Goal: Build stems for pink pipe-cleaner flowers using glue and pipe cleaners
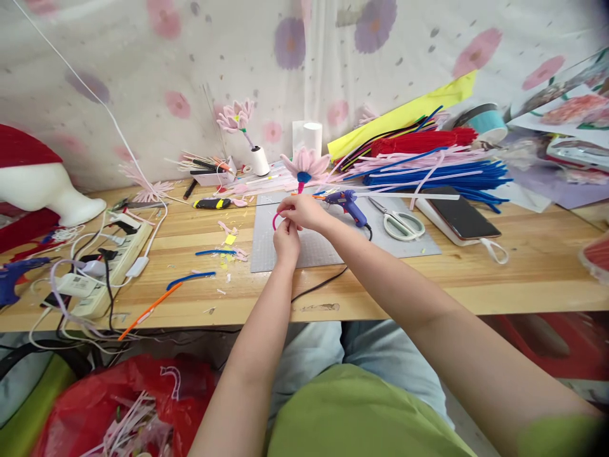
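Note:
A pipe-cleaner flower (304, 166) with pale pink petals, a blue base and a magenta stem stands upright above my hands. My right hand (304, 212) is closed around the stem just under the blue base. Right below it, my left hand (287, 242) pinches the magenta pipe cleaner (275, 220), which bows out in a small loop on the left. The fingertips of both hands meet and partly hide the stem. Under them lies a grey cutting mat (314, 254). A blue glue gun (349, 206) and white-handled scissors (403, 225) rest on the mat to the right.
Bundles of blue pipe cleaners (442, 178) and red ones (423, 141) lie at the back right, near a phone (461, 214). A finished flower (236, 117) stands behind. Cables and a power strip (117, 270) crowd the left; a red bag (185, 387) sits below.

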The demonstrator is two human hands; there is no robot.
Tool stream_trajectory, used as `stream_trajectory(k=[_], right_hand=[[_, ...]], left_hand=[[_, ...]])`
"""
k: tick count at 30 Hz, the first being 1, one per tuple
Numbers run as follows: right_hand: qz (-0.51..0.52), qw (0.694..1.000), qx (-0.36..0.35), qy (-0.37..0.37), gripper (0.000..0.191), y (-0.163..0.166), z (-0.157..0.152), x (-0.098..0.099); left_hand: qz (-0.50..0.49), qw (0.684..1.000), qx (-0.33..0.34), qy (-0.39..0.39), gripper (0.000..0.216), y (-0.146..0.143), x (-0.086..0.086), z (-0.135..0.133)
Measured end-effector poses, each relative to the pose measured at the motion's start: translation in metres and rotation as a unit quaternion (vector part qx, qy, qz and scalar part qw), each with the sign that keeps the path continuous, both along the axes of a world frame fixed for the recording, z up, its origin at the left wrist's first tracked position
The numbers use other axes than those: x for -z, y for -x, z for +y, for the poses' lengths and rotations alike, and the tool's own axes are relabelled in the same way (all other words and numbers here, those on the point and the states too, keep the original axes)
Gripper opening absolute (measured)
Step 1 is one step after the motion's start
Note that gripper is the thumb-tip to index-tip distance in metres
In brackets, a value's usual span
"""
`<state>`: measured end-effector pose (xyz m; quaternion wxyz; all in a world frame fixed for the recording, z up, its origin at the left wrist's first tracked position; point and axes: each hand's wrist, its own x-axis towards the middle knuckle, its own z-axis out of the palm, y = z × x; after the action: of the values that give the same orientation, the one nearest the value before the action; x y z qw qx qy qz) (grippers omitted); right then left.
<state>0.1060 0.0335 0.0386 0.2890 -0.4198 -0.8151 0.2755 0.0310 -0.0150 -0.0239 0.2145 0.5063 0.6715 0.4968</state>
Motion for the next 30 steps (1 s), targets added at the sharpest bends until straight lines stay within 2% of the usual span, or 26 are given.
stream_trajectory(k=[5, 8, 11, 14, 16, 18, 22, 25, 27, 30], right_hand=[[0.165, 0.982, 0.057, 0.074, 0.007, -0.003, 0.019, 0.019], [0.19, 0.976, 0.075, 0.068, 0.004, -0.005, 0.018, 0.021], [0.171, 0.982, 0.074, 0.04, 0.002, -0.004, 0.008, 0.014], [0.166, 0.984, 0.054, 0.025, 0.002, -0.002, -0.004, 0.006], [0.188, 0.981, 0.027, 0.029, 0.003, 0.0, -0.011, 0.004], [0.232, 0.972, -0.001, 0.042, 0.006, -0.001, -0.017, 0.005], [0.36, 0.928, -0.024, 0.098, 0.011, -0.007, -0.027, 0.019], [0.446, 0.88, 0.003, 0.166, 0.014, -0.013, -0.031, 0.033], [0.487, 0.843, 0.032, 0.228, 0.015, -0.015, -0.032, 0.042], [0.524, 0.778, 0.074, 0.34, 0.009, -0.013, -0.026, 0.051]], left_hand=[[0.079, 0.996, -0.035, -0.036, 0.021, -0.003, -0.004, -0.006], [0.09, 0.995, -0.03, -0.034, 0.016, -0.003, -0.004, -0.006], [0.078, 0.996, -0.026, -0.038, 0.017, -0.001, -0.002, -0.005], [0.004, 0.999, -0.029, -0.025, 0.019, 0.001, 0.002, -0.001], [-0.094, 0.995, -0.027, -0.015, 0.019, 0.002, 0.004, 0.002], [-0.227, 0.974, -0.024, -0.005, 0.017, 0.004, 0.003, 0.005], [-0.488, 0.873, 0.003, 0.02, 0.015, 0.011, -0.007, 0.009], [-0.579, 0.813, 0.052, 0.02, 0.024, 0.02, -0.014, 0.008], [-0.592, 0.802, 0.083, -0.003, 0.029, 0.025, -0.016, 0.006], [-0.555, 0.823, 0.112, -0.05, 0.032, 0.025, -0.019, 0.0]])
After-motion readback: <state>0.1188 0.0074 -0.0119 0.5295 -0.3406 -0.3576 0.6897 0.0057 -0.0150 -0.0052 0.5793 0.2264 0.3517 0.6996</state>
